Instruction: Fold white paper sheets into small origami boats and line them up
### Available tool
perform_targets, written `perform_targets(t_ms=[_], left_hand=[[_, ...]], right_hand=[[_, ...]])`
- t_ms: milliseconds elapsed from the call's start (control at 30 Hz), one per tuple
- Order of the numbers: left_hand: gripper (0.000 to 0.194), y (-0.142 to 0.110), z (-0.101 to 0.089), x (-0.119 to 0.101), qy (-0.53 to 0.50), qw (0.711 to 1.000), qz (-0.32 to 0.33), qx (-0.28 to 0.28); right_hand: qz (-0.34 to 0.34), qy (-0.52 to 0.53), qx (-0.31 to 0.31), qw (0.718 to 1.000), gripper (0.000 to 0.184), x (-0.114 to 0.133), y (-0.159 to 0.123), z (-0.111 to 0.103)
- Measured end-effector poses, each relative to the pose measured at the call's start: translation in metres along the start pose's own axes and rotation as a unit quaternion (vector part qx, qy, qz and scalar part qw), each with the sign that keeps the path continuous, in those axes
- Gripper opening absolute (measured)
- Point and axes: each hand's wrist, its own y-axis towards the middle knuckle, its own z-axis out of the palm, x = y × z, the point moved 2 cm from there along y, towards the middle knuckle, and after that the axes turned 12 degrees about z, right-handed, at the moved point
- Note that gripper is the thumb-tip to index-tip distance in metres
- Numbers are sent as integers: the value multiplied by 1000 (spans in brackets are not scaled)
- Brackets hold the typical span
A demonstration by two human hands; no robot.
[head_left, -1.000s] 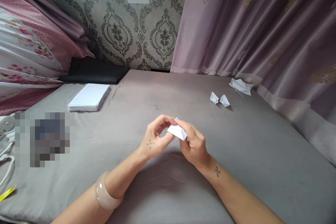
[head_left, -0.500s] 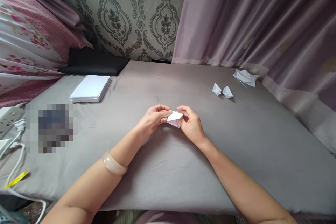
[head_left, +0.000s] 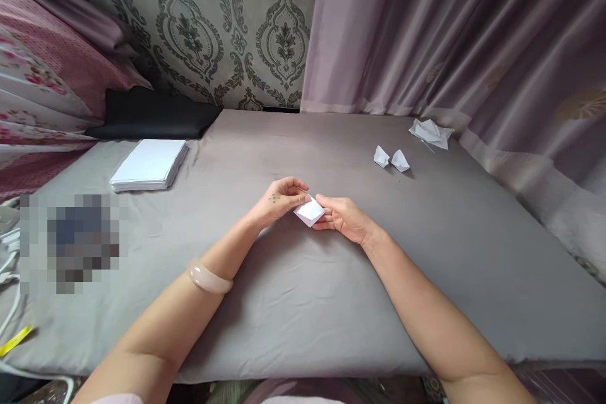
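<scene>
A small piece of folded white paper, diamond-shaped from above, is held between both hands over the grey cloth. My left hand pinches its upper left side with thumb and fingers. On the opposite side, my right hand grips the paper's right edge, the thumb on top and the fingers below. Two small folded paper pieces stand close together farther back on the right. The underside of the held paper is hidden.
A stack of white paper lies at the back left, in front of a black folded item. Crumpled white paper rests at the back right. A blurred patch, white cables and a yellow strip are at left.
The folded paper has turned from a slanted shape to a diamond facing up. My right hand has rolled over so its fingers lie beneath the paper. The view has shifted slightly.
</scene>
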Motion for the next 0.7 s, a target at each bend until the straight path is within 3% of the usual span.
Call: perform_targets(t_ms=[133, 233, 333, 433, 700], left_hand=[[34, -1, 3, 2, -6, 1000, 7, 23], [36, -1, 3, 3, 2, 1000, -4, -6], [38, -3, 3, 0, 9, 997, -65, -33], [42, -7, 6, -4, -2, 991, -135, 3], [35, -8, 6, -2, -8, 987, -159, -27]], right_hand=[[17, -53, -21, 998, 29, -4, 3, 3], [31, -41, -9, 999, 24, -6, 4, 2], [36, 4, -11, 999, 22, -5, 5, -1], [37, 34, -28, 998, 23, -4, 5, -4], [56, 21, -58, 997, 17, -4, 3, -2]])
